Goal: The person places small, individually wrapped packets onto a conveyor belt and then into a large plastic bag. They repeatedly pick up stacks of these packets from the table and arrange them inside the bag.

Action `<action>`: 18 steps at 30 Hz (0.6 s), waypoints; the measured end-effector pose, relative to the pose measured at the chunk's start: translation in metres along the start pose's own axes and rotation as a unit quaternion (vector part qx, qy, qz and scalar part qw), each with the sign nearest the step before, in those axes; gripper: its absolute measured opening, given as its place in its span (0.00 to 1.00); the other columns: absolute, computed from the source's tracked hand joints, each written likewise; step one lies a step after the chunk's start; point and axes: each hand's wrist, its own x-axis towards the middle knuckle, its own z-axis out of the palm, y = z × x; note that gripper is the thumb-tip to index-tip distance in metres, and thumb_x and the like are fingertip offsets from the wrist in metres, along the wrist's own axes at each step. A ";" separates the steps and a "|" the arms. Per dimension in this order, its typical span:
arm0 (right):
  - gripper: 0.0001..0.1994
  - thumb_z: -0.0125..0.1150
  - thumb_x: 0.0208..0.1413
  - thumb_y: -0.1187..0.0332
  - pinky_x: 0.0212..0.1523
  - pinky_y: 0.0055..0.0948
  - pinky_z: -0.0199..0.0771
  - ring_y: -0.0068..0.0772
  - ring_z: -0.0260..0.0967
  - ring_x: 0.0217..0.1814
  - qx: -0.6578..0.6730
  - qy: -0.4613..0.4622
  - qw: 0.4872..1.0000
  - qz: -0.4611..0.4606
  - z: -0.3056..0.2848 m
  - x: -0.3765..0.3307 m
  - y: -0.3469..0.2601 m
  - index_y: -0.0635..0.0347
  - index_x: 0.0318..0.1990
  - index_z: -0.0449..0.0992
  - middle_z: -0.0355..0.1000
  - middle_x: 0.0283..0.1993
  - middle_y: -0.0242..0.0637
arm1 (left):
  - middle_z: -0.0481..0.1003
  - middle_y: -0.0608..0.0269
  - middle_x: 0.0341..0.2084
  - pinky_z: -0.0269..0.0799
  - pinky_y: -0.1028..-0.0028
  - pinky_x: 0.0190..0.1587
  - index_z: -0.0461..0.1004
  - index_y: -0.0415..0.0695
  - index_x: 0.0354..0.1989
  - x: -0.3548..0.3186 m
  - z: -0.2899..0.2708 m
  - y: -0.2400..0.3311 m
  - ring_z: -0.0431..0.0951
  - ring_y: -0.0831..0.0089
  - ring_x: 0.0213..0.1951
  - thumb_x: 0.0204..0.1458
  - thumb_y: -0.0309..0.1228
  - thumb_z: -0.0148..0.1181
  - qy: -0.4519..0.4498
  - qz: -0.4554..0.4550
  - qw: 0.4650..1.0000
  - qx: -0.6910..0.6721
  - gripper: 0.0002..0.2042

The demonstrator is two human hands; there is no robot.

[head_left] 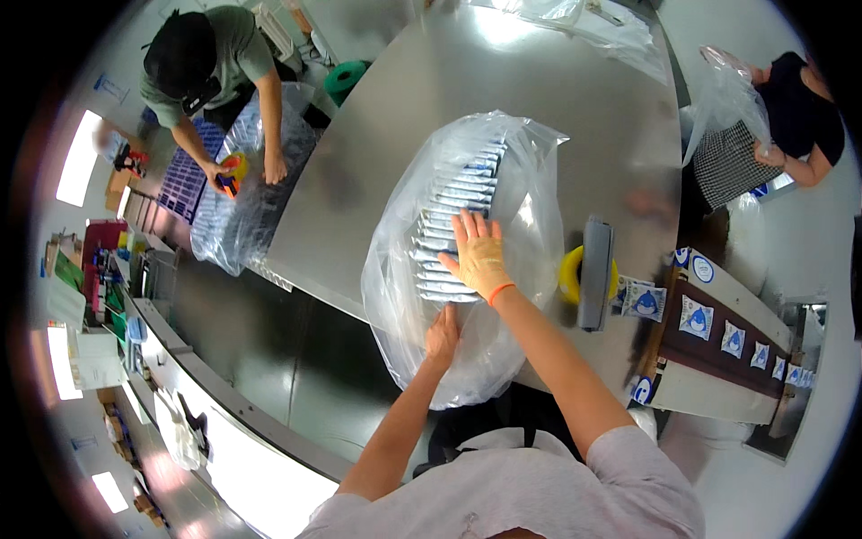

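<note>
One row of packets [437, 235] lies aligned in a clear bag [523, 242] on the counter [602, 135]; closure appears outstanding. Right grip [479, 256] released, flat over the row; left grip [442, 340] at near end, cannot tell.

Loose clear plastic bag [530, 216], lying on metal table [332, 198], silvery packets [462, 194] inside, closely lined up

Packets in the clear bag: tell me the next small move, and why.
I'd probably nudge the packets into line with the left hand: their edges look uneven, that hand is at their near end, and the right hand lies spread over them, seemingly well placed to steady them.
</note>
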 end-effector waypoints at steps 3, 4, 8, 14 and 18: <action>0.38 0.53 0.54 0.39 0.65 0.50 0.50 0.37 0.50 0.70 0.007 -0.149 0.988 0.030 0.011 0.024 0.003 0.55 0.66 0.62 0.55 0.69 0.35 | 0.73 0.44 0.38 0.73 0.52 0.39 0.61 0.39 0.50 -0.002 -0.003 0.002 0.75 0.44 0.40 0.46 0.21 0.56 0.019 0.020 1.000 -0.008 0.20; 0.38 0.53 0.54 0.39 0.64 0.50 0.50 0.36 0.51 0.69 -0.006 -0.084 0.996 0.028 0.009 0.034 0.004 0.54 0.66 0.62 0.55 0.69 0.34 | 0.74 0.44 0.38 0.73 0.51 0.39 0.61 0.39 0.50 -0.001 -0.008 0.003 0.75 0.44 0.40 0.46 0.21 0.56 0.024 0.029 0.999 -0.007 0.21; 0.34 0.54 0.54 0.41 0.59 0.49 0.55 0.35 0.58 0.62 -0.042 0.057 0.997 0.004 0.024 0.059 0.026 0.54 0.62 0.66 0.63 0.62 0.33 | 0.74 0.39 0.40 0.73 0.50 0.40 0.57 0.40 0.53 -0.002 -0.019 0.012 0.76 0.41 0.40 0.48 0.24 0.57 -0.033 -0.002 0.999 0.002 0.23; 0.26 0.60 0.50 0.48 0.50 0.44 0.62 0.41 0.65 0.52 0.094 0.093 0.991 -0.014 -0.020 0.025 0.032 0.56 0.50 0.72 0.69 0.49 0.39 | 0.76 0.39 0.35 0.73 0.49 0.39 0.53 0.40 0.61 0.004 0.024 -0.024 0.78 0.42 0.35 0.49 0.28 0.55 -0.061 0.011 0.997 0.052 0.30; 0.26 0.65 0.47 0.62 0.59 0.46 0.62 0.49 0.64 0.57 0.299 0.093 0.947 -0.069 -0.085 -0.092 0.040 0.58 0.54 0.67 0.66 0.55 0.44 | 0.76 0.47 0.46 0.72 0.51 0.42 0.58 0.45 0.58 0.006 -0.011 0.019 0.77 0.44 0.42 0.47 0.28 0.58 -0.070 -0.027 0.997 -0.019 0.27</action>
